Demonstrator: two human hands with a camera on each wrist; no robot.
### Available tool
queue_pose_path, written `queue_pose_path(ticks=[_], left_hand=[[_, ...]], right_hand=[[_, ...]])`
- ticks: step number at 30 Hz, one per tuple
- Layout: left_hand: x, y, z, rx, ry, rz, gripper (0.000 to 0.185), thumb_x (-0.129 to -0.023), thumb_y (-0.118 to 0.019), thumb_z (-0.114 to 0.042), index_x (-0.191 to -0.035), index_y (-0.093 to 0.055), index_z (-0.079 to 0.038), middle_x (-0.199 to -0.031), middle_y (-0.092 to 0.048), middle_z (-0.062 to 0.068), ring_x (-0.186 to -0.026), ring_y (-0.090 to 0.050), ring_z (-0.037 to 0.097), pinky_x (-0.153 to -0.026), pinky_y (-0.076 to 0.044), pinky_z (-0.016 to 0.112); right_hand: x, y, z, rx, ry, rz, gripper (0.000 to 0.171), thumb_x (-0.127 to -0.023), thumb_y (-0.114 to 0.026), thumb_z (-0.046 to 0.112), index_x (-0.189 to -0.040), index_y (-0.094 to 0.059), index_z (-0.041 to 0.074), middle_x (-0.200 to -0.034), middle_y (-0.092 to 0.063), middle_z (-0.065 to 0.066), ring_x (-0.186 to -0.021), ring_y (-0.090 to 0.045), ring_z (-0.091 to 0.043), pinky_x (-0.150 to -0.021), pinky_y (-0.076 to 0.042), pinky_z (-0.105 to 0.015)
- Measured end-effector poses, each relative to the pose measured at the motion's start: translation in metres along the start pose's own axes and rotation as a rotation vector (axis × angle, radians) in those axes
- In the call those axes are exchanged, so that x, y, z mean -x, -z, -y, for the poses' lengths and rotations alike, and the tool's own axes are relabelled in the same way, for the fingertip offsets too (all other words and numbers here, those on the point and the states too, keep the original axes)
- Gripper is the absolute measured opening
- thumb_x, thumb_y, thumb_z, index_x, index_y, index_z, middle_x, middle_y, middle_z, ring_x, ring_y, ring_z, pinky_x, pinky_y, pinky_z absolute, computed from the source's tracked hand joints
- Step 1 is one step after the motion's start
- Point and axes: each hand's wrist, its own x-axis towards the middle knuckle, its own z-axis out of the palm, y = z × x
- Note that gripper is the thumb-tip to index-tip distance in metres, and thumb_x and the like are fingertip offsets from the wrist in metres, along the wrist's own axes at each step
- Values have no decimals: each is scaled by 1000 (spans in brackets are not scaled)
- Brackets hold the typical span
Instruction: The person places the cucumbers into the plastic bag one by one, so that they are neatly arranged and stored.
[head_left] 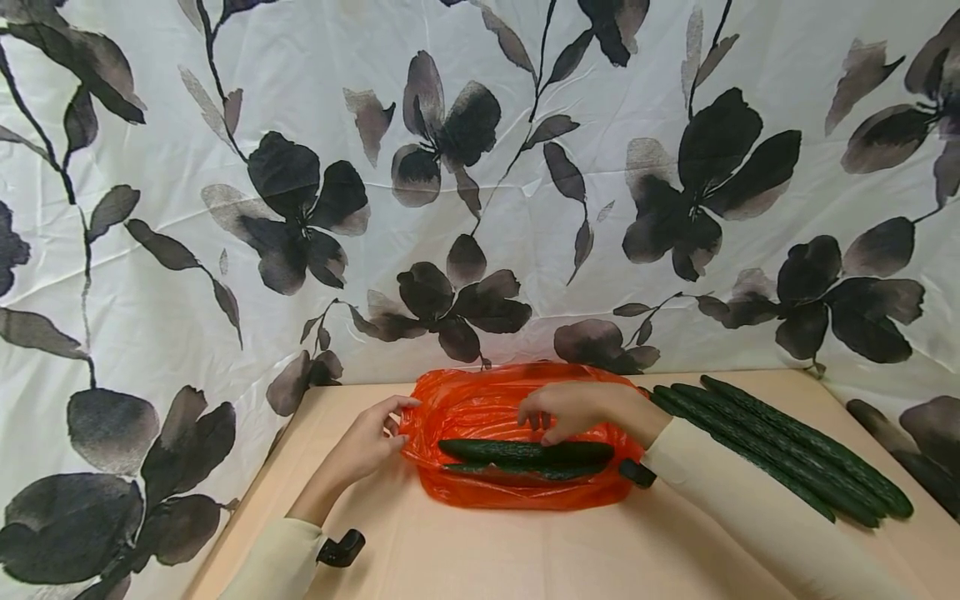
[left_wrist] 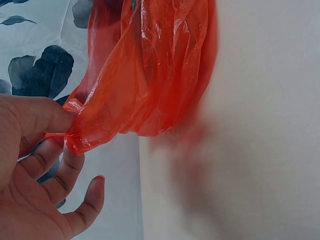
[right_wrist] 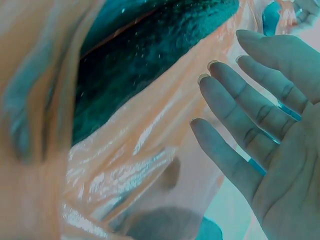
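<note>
An orange plastic bag [head_left: 495, 408] lies on the beige table [head_left: 525, 550], its mouth facing me. Two dark green cucumbers [head_left: 525, 452] lie lengthwise inside it. My left hand [head_left: 393, 425] pinches the bag's left edge; the left wrist view shows thumb and forefinger [left_wrist: 62, 127] nipping a corner of the orange film [left_wrist: 150, 65]. My right hand [head_left: 551, 421] hovers over the bag's middle, just above the cucumbers. In the colour-shifted right wrist view its fingers [right_wrist: 235, 115] are straight and spread beside the bag [right_wrist: 125, 170], holding nothing, with a cucumber [right_wrist: 150, 55] in the bag.
Three long cucumbers [head_left: 780, 446] lie side by side on the table at the right. A white cloth with dark flowers [head_left: 480, 167] hangs close behind and around the table. The table's left edge [head_left: 247, 508] runs diagonally.
</note>
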Motion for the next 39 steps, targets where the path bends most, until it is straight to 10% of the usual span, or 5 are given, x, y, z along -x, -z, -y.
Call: queue_pose_path(ticks=[39], left_hand=[[-3,-2,2,-2,22,-11,53,-80,-66,15,-129,-63,-5,-104,-62,11,-77,-55,21,-58,-48,23]], right_hand=[[96,20,-49,-164,-19,-209,40,-92,-72,14,-130,-63,22,-113,-67,13,-103,-64,-10,-91,-56,-43]])
